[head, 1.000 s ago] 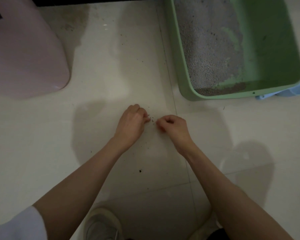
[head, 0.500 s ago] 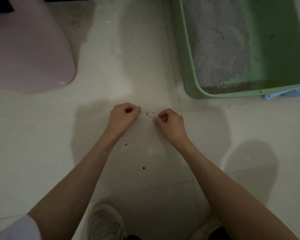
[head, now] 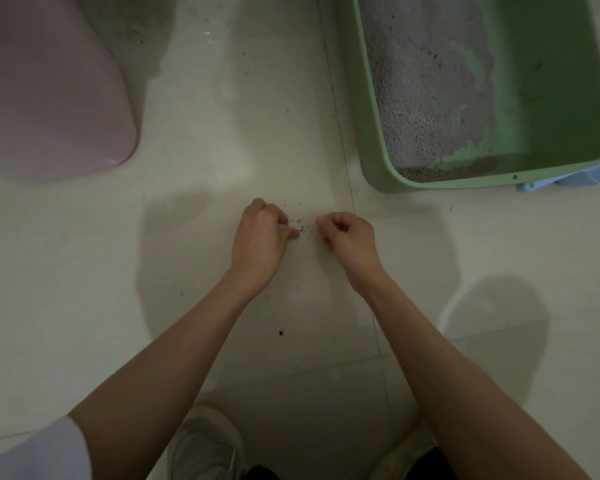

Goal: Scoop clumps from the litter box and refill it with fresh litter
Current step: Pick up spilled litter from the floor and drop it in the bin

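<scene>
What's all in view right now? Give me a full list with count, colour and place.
litter box: one, green, upper right on the floor
litter: grey, piled on the box's left side, right side bare
blue object: one, light blue, behind the box's near right corner, mostly hidden
pink container: one, pale pink, upper left
spilled grains: a few, dark, on the floor between the hands
dark speck: one, on the floor between the forearms
floor: white tile
shoes: two, light, bottom edge
left hand: curled, fingertips at the grains
right hand: curled, beside the grains
</scene>
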Tool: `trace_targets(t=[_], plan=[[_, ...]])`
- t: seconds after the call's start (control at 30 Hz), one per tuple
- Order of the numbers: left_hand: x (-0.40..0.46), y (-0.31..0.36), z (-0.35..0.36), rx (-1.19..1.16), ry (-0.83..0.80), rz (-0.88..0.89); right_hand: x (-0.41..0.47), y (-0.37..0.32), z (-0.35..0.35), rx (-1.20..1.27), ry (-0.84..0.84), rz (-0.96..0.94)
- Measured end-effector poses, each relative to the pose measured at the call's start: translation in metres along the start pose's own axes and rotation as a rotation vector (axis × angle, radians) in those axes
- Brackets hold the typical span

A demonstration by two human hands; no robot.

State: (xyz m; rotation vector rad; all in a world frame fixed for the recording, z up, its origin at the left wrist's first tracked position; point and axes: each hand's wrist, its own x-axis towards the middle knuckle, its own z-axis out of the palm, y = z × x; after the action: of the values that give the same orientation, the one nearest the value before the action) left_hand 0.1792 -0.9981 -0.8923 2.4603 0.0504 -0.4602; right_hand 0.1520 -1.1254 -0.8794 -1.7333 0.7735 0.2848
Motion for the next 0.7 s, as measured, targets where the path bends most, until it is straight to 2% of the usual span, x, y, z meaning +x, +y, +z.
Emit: trace_targets(t=[0.07, 0.1, 0.2, 0.27, 0.33, 0.37, 0.47, 0.5, 0.6, 0.7], plan=[[-0.001, 0.004, 0.002, 0.020, 0.007, 0.013, -0.003, -0.001, -0.010, 0.492, -0.058, 0.204], [-0.001, 0.006, 0.003, 0.038, 0.003, 0.019, -0.004, 0.000, -0.015, 0.644, -0.088, 0.256], [-0.002, 0.010, 0.006, 0.107, -0.031, 0.049, -0.005, 0.000, -0.022, 0.704, -0.154, 0.278], [-0.001, 0.011, 0.002, 0.103, -0.076, 0.050, -0.003, -0.002, -0.019, 0.590, -0.145, 0.220], [0.000, 0.009, -0.007, -0.052, -0.100, -0.003, 0.000, -0.003, -0.012, 0.326, -0.118, 0.106], [-0.001, 0.007, -0.013, -0.241, -0.125, -0.097, 0.002, -0.004, -0.009, 0.172, -0.108, 0.053], [-0.009, 0.000, -0.038, -1.027, -0.182, -0.476, 0.008, -0.004, 0.003, -0.328, -0.081, -0.092], [-0.011, -0.006, -0.044, -1.175, -0.164, -0.543, 0.009, -0.002, 0.008, -0.446, -0.082, -0.130], [-0.012, -0.022, -0.057, -1.415, -0.092, -0.596, 0.008, 0.000, 0.020, -0.571, -0.063, -0.177], [-0.014, -0.029, -0.061, -1.485, -0.091, -0.581, 0.006, 0.002, 0.025, -0.581, -0.027, -0.192]])
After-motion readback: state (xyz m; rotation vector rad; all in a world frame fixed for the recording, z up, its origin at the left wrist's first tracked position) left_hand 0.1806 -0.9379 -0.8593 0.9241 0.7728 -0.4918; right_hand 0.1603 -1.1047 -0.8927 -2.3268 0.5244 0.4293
